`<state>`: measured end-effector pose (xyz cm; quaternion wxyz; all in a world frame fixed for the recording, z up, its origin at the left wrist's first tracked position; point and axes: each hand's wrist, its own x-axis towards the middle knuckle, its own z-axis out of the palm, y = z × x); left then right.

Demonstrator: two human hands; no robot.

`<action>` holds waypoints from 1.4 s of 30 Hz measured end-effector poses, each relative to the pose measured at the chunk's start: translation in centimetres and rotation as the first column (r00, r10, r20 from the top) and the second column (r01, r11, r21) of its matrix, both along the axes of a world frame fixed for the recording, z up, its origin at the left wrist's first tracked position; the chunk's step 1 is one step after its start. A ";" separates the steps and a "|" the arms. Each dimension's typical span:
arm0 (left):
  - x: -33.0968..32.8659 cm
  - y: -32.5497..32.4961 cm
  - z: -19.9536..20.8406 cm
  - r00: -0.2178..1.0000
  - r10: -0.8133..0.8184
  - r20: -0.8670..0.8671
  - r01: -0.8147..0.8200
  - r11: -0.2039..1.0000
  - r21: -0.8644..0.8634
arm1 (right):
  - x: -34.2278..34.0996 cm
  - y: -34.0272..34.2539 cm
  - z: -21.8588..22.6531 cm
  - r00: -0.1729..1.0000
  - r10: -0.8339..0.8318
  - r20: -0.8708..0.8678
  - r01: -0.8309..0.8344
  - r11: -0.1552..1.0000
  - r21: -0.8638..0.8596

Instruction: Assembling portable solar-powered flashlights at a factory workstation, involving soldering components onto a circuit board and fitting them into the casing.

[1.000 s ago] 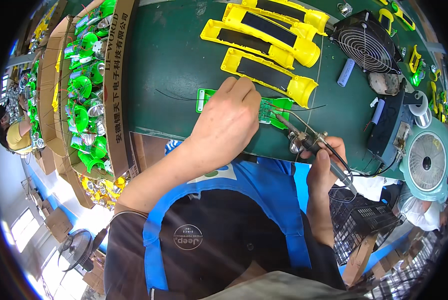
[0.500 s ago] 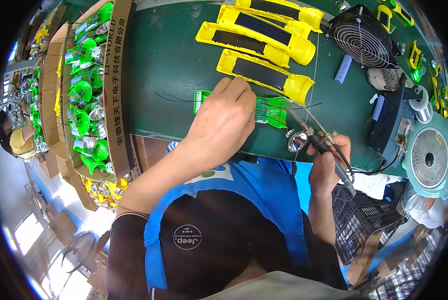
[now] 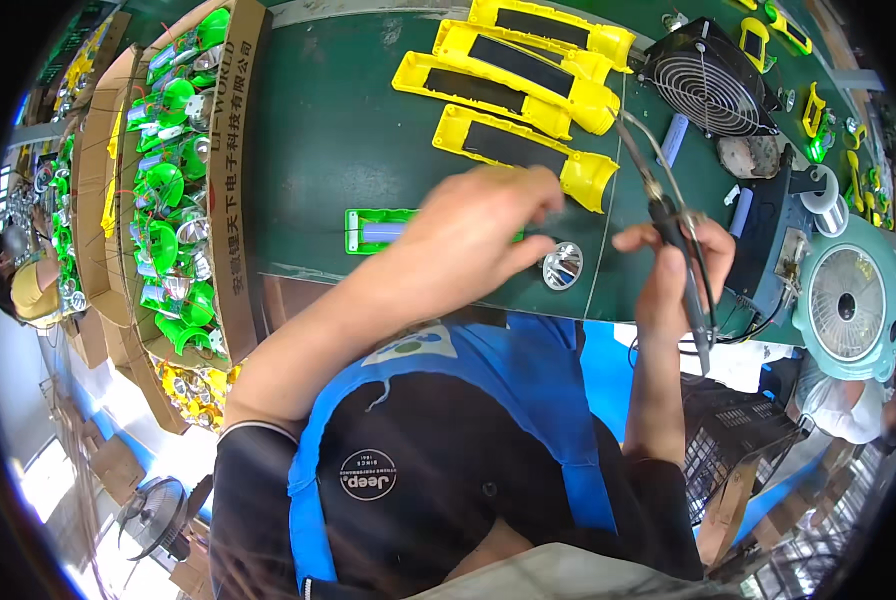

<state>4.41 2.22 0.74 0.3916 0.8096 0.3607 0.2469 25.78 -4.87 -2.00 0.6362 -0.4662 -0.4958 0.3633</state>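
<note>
My right hand (image 3: 680, 275) grips a soldering iron (image 3: 668, 220) with a thin curved tube along it, its tip pointing up and away over the bench. My left hand (image 3: 483, 225) hovers over a green flashlight casing (image 3: 352, 235), thumb and forefinger apart with nothing visible between them. In the casing's left end lies a lavender battery cell (image 3: 382, 233); my left hand and forearm cover most of the rest. Just right of my left thumb sits a shiny reflector cup (image 3: 563, 266). Beyond that hand lie several yellow casings (image 3: 593, 178) with dark panels.
A cardboard box (image 3: 236, 190) of green flashlight parts stands at left. On the right are a black fan (image 3: 708, 85), a loose battery cell (image 3: 675, 140), a blue soldering station (image 3: 776, 235), a solder spool (image 3: 825, 200) and a teal fan (image 3: 848, 310). A co-worker (image 3: 36, 285) sits far left.
The soldering iron has lifted away from the green casing. My left hand has shifted right and its fingers have parted. The casing has moved left, and a battery cell now shows in it.
</note>
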 end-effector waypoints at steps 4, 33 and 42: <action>0.0 0.3 -0.7 0.993 0.042 0.112 -0.031 0.995 -0.097 | -1.1 1.5 -0.5 0.996 0.075 0.037 -0.079 0.989 0.124; -3.4 5.4 -1.9 0.886 0.007 -0.464 0.228 0.864 0.449 | -0.4 3.3 -0.4 0.978 0.159 -0.139 -0.209 0.821 -0.531; -3.2 5.2 -2.1 0.897 0.038 -0.441 0.198 0.857 0.475 | -0.3 3.2 -0.5 0.972 0.191 -0.133 -0.233 0.810 -0.539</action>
